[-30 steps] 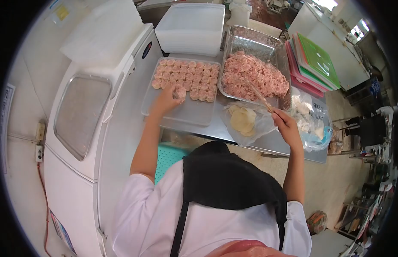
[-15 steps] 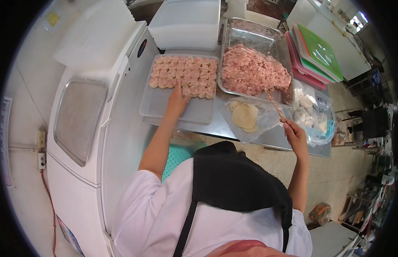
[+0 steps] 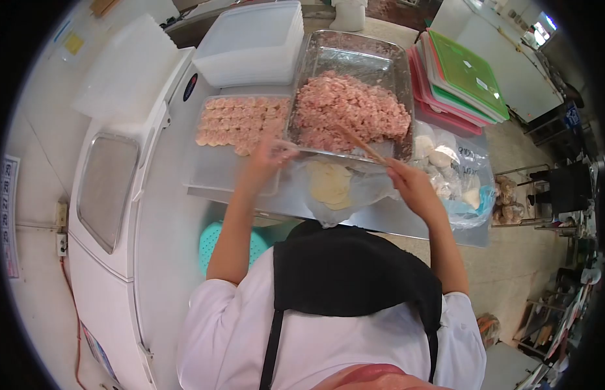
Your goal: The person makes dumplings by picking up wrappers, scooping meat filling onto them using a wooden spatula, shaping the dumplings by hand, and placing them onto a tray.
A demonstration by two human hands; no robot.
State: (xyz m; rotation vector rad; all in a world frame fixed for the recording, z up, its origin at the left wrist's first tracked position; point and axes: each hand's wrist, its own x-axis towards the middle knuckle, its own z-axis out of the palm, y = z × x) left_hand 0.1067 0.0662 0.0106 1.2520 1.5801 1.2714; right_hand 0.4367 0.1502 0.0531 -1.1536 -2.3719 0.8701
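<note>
My right hand [image 3: 410, 182] grips the end of a thin wooden stick [image 3: 365, 144]. The stick's far end rests in pink minced meat [image 3: 351, 107], heaped in a deep metal tray [image 3: 367, 47]. Smeared by motion, my left hand [image 3: 268, 156] hovers between the metal tray and a clear plastic tray [image 3: 231, 174]; what its fingers do is unclear. Rows of small meat-filled dumplings [image 3: 241, 120] cover the far part of the plastic tray. Between my hands, pale round dough wrappers [image 3: 330, 185] lie stacked on a plastic bag [image 3: 374, 188].
Stacked clear plastic containers [image 3: 247, 49] stand behind the dumplings. Coloured lids [image 3: 468, 75] are piled to the right, behind bags of white balls [image 3: 442, 156]. A white fridge [image 3: 110, 240] is on the left. A turquoise perforated stool [image 3: 215, 250] sits below the table.
My left hand has left the dumplings and moved right toward the metal tray. The stick lies flatter over the meat, my right hand closer to the tray's edge. The camera view has shifted.
</note>
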